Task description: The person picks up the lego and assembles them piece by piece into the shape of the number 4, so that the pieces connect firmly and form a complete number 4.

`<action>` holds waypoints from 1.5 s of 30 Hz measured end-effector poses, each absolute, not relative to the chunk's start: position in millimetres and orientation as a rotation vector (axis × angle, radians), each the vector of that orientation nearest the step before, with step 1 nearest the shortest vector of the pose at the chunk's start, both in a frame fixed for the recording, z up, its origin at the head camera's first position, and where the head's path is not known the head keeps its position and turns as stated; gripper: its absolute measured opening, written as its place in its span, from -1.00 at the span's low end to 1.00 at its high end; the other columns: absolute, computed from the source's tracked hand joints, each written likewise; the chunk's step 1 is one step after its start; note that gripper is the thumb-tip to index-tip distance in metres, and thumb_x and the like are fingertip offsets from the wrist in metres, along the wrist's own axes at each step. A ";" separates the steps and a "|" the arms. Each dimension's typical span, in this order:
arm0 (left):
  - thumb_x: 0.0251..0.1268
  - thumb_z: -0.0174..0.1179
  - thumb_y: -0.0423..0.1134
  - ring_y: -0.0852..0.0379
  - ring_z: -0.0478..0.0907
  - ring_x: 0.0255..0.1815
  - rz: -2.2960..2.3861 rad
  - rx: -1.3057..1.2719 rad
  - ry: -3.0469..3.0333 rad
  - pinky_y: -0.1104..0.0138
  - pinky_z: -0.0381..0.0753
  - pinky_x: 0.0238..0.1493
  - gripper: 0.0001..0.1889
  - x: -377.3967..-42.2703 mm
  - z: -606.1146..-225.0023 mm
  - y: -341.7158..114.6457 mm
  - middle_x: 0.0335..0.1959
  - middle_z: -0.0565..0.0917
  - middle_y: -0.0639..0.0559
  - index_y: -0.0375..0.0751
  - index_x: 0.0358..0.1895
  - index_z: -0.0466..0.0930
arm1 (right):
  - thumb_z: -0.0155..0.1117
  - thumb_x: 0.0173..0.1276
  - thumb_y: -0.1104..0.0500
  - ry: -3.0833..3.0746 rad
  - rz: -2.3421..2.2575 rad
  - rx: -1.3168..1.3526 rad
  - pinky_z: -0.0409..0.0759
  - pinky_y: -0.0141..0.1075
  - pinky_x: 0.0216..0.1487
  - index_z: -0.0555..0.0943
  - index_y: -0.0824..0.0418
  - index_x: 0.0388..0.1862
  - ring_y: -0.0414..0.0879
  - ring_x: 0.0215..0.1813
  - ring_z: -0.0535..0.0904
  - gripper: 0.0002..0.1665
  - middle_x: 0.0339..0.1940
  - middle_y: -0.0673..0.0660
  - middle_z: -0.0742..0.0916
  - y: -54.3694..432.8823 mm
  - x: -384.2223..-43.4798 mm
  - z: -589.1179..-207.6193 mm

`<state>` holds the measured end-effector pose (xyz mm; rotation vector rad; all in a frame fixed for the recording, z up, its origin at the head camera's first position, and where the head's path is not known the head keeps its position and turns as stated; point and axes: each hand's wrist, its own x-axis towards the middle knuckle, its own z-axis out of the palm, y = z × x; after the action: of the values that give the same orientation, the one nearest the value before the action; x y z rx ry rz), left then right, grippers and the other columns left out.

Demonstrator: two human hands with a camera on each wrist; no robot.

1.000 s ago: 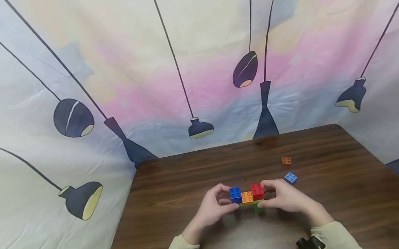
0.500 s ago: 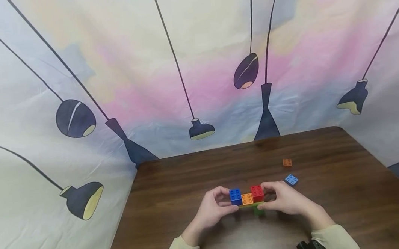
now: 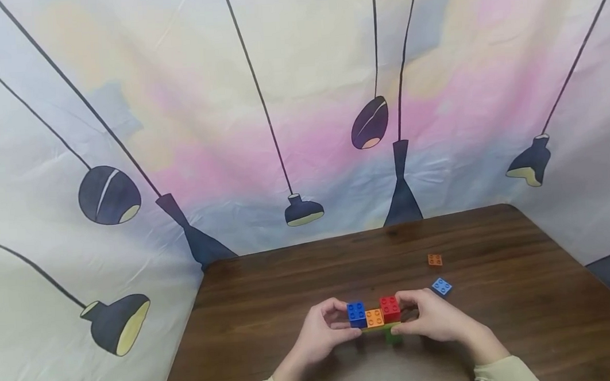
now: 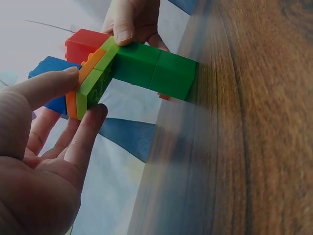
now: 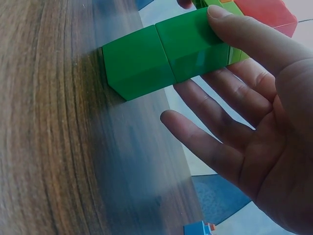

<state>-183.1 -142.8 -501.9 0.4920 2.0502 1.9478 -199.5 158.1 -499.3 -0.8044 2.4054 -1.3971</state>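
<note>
Both hands hold one structure of toy building bricks between them. A blue brick (image 3: 356,315) and a red brick (image 3: 390,309) stand at its two ends, with a lower orange brick (image 3: 374,318) between them. Lime green bricks (image 4: 99,78) run beneath, and two dark green bricks (image 4: 138,62) form a leg down to the tabletop. My left hand (image 3: 319,335) pinches the blue end, thumb at the orange layer and a fingertip under the lime bricks. At the red end my right hand (image 3: 438,317) grips, its thumb on the upper green brick (image 5: 193,46).
Beyond the right hand, a loose light blue brick (image 3: 442,287) lies on the brown wooden table (image 3: 269,290). Farther back is a small loose orange brick (image 3: 435,259). A fabric backdrop (image 3: 329,154) printed with hanging lamps rises behind the table's far edge.
The head view has tilted upward slightly, so the table and hands appear lower in it. Both hands keep the same hold, and the bricks keep their arrangement.
</note>
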 end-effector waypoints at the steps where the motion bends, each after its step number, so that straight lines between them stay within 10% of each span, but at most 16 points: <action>1: 0.25 0.52 -0.49 -0.17 0.81 -0.01 1.949 0.495 2.045 0.17 0.77 0.01 -0.69 -182.5 -502.5 -142.7 0.02 0.80 -0.22 -0.39 -0.04 0.59 | 0.64 0.33 0.01 2.403 -1.398 -0.803 0.73 -0.31 0.04 0.67 0.02 -0.05 -0.21 -0.04 0.75 -0.66 -0.11 -0.17 0.81 158.3 -199.5 -499.9; 36: 0.26 0.51 -0.50 -0.13 0.83 -0.06 1.926 0.510 2.062 0.19 0.77 0.00 -0.68 -178.7 -499.2 -137.8 0.04 0.79 -0.22 -0.38 -0.03 0.57 | 0.50 0.48 -0.01 2.593 -1.353 -0.574 0.70 -0.23 0.04 0.63 0.19 0.37 -0.01 0.13 0.73 -0.42 0.24 0.19 0.75 218.0 -203.2 -472.9; 45: 0.24 0.49 -0.54 -0.08 0.82 -0.06 1.943 0.537 2.046 0.18 0.77 0.02 -0.68 -180.4 -501.4 -137.0 0.03 0.79 -0.21 -0.41 -0.07 0.53 | 0.48 0.47 0.18 2.821 -1.266 -0.226 0.68 0.22 0.08 0.59 0.32 0.39 0.33 0.21 0.68 -0.43 0.26 0.40 0.71 249.1 -209.2 -490.9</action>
<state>-180.4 -137.0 -501.4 0.5366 2.0462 1.9431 -209.2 249.1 -490.9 -0.2256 2.8205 -1.2664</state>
